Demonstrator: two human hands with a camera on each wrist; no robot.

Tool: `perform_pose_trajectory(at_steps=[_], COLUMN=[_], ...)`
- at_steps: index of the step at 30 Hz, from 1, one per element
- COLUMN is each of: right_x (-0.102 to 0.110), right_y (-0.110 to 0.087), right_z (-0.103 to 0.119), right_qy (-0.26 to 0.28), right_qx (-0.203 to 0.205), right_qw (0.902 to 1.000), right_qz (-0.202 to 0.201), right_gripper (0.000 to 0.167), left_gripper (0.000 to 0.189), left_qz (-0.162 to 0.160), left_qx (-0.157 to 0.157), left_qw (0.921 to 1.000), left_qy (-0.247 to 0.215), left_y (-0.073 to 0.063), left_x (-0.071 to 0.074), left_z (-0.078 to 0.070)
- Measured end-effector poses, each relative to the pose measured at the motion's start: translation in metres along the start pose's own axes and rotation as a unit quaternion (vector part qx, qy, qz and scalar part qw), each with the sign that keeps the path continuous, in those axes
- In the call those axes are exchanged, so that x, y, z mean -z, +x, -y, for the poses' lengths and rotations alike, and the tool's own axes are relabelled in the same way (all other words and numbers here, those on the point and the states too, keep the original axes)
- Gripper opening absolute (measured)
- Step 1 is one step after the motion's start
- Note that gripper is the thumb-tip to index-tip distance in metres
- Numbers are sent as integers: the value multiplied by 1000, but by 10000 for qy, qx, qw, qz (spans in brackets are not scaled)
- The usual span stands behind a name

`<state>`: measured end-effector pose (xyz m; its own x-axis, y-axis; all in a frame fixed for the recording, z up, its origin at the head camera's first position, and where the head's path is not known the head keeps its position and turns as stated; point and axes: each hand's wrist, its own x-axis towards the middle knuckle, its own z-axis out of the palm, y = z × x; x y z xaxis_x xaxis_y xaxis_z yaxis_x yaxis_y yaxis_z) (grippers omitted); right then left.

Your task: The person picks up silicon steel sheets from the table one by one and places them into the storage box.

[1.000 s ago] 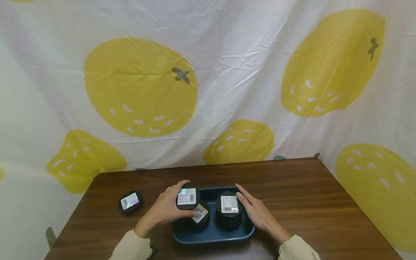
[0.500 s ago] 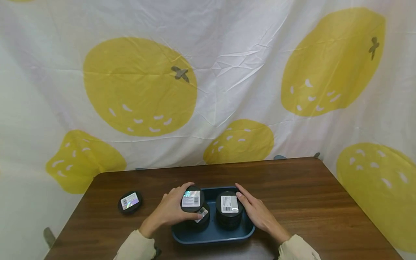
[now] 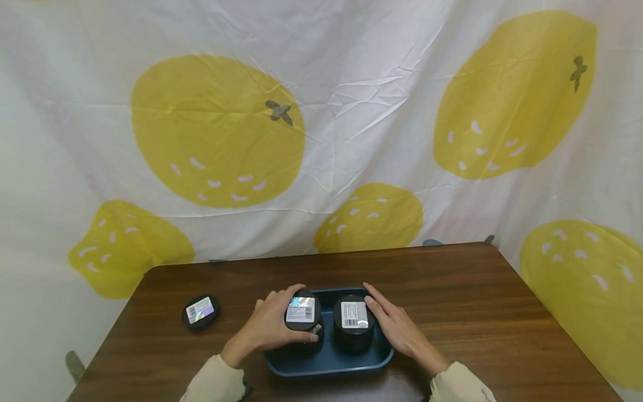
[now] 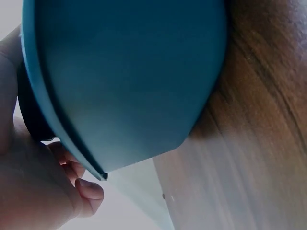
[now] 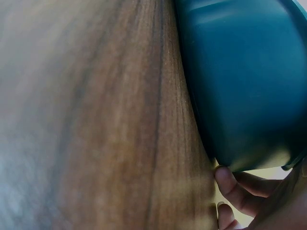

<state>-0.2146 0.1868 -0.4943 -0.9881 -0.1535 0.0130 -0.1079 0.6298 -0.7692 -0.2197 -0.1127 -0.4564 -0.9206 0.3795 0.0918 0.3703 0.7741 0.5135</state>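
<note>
A black round flat container (image 3: 303, 310) with a white barcode label is in my left hand (image 3: 271, 324), which grips it between thumb and fingers over the left part of a blue tray (image 3: 329, 368). Beneath it, another black container shows only partly, behind my thumb. Several black containers form a stack (image 3: 354, 324) in the tray's right part, a white label on top. My right hand (image 3: 397, 329) holds the tray's right end, thumb at the stack's edge and fingers outside the rim. In the right wrist view, those fingers (image 5: 235, 191) bend near the tray's underside.
One more black container (image 3: 200, 312) with a shiny label lies on the brown wooden table (image 3: 467, 290), left of the tray. Behind the table hangs a white cloth (image 3: 351, 145) printed with yellow lemons.
My left hand has moved right and slightly down with its black container, which now covers most of the one beneath. The right hand, the tray and the right stack have stayed in place.
</note>
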Motion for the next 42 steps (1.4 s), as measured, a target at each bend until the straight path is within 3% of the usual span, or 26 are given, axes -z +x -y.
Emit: perform_pose_trajectory(at_steps=[14,42], right_x=[0,0], right_y=[-1,-1], right_z=[1,1], right_qy=[-35,-4], right_qx=[3,-50], right_qw=[10000,10000], right_qz=[-39,-10], right_gripper=[60,62], left_gripper=[106,106], left_qz=[-124,-281], left_qx=[-243,-515], left_qw=[9976,9918], left_qy=[643,1136], left_y=[1,-3], left_x=[-11,-17], left_z=[1,1])
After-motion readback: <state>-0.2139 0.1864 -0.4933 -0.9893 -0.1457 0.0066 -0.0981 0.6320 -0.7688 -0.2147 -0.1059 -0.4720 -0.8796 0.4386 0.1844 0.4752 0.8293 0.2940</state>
